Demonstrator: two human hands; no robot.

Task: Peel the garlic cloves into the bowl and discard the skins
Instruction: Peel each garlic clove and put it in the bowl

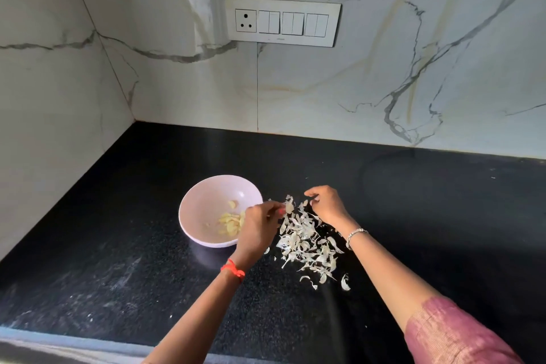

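Head view: peeled cloves [232,221] lie in the bowl [206,195], and over the skins [307,242] just right of it my left hand [260,227] and right hand [329,205] curl their fingers, on what I cannot tell, so I should gather skins gently, away from the bowl.

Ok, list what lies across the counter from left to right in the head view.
white bowl → left hand → pile of garlic skins → silver bracelet. The right hand is left out: it overlaps the pile.
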